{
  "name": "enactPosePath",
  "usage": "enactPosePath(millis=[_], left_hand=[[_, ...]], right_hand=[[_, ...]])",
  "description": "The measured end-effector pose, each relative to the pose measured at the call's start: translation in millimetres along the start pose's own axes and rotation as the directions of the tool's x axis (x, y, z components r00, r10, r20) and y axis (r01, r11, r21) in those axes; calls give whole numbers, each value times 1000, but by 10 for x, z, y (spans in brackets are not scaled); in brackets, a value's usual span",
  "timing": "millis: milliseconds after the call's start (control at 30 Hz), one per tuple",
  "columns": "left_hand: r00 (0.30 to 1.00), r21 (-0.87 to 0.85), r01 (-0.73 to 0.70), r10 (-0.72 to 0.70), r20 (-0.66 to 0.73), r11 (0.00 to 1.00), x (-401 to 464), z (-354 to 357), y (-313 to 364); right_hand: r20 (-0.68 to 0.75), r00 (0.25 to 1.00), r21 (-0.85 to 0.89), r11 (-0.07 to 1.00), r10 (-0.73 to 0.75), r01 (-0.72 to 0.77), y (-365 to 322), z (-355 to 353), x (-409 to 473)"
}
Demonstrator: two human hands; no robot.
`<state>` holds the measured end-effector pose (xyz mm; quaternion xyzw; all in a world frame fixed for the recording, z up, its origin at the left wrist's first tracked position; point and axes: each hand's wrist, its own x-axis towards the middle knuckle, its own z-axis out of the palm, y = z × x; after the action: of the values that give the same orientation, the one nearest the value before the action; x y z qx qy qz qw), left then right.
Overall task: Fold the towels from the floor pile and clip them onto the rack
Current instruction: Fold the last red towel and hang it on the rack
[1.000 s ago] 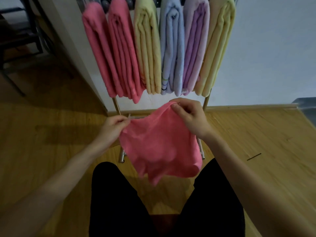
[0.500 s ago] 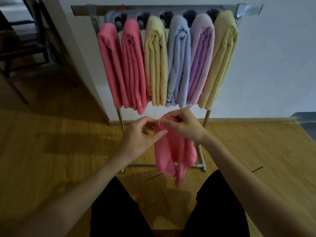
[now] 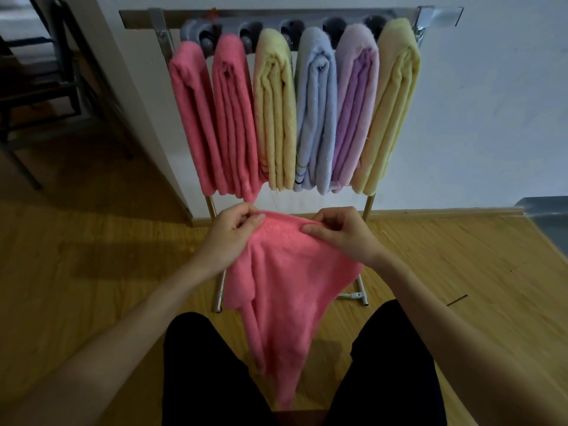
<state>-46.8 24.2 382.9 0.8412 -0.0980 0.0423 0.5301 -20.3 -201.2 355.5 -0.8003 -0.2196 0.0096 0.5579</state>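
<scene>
A pink towel [image 3: 289, 281] hangs in front of me, stretched between both hands and drooping down between my knees. My left hand [image 3: 233, 232] pinches its top edge at the left. My right hand [image 3: 344, 235] pinches the same edge at the right. Behind it stands the metal rack [image 3: 436, 13] with a grey clip bar [image 3: 270, 26]. Several folded towels hang clipped there: two pink [image 3: 215, 118], a yellow [image 3: 275, 118], a blue [image 3: 315, 118], a lilac [image 3: 353, 112] and another yellow [image 3: 390, 112]. No floor pile is in view.
The rack stands against a white wall [image 3: 491, 103] on a wooden floor [image 3: 76, 272]. Dark furniture legs [image 3: 37, 87] stand at the far left. A grey object [image 3: 550, 216] sits at the right edge. My dark-trousered legs [image 3: 209, 379] fill the bottom.
My hands came together with the towel bunched, then moved apart again, spreading its top edge. The view tilted up, so the rack's top bar now shows.
</scene>
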Motion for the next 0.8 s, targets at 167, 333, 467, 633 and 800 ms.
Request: enactPosePath(millis=[167, 333, 467, 633, 800], left_hand=[[970, 78, 34, -52, 238, 996, -38, -105, 2], [925, 239, 85, -166, 341, 967, -8, -268, 1], [988, 285, 61, -98, 118, 957, 51, -367, -44], [990, 209, 3, 27, -140, 978, 94, -446, -45], [981, 50, -86, 94, -170, 995, 112, -464, 119]], right_hand=[[-12, 1000, -105, 994, 9, -10, 125, -17, -32], [36, 998, -188, 981, -45, 51, 258, 66, -85], [-12, 999, -192, 981, -41, 38, 324, 126, -121], [-116, 980, -326, 938, -162, 117, 284, 182, -121], [39, 877, -584, 701, -479, 408, 58, 218, -232]])
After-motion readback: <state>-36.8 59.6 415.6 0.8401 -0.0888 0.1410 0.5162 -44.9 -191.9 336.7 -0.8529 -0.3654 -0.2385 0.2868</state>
